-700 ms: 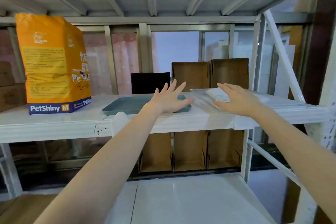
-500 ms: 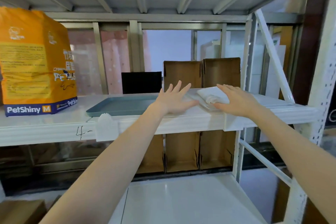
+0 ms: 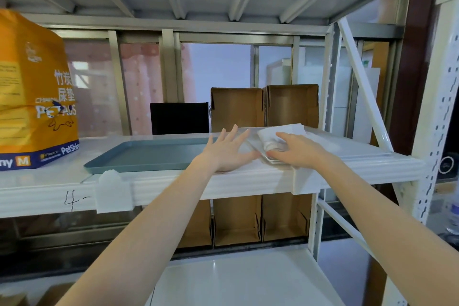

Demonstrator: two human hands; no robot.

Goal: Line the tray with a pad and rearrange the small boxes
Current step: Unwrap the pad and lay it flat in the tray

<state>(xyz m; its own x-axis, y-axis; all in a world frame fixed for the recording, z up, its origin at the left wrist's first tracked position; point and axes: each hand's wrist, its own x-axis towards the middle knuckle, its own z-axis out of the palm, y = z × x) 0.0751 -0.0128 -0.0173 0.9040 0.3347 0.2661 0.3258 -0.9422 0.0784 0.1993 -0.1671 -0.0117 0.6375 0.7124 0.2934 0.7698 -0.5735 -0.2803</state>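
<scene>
Bright, even daylight from the windows (image 3: 218, 77) behind the rack; panes slightly washed out. Shelf surface (image 3: 347, 154) shows soft glare, shadows faint and diffuse. Lower bay beneath the shelf dim. Wide-angle distortion: uprights and beams bow towards the edges. Centre reasonably sharp; slight softness at far left and the bottom corners

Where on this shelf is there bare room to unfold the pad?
The tray itself lies bare, between the orange bag and the left hand. Bare shelf also runs right of the right hand. It is crowded mid-shelf: both hands, the folded pad, brown boxes behind.
</scene>
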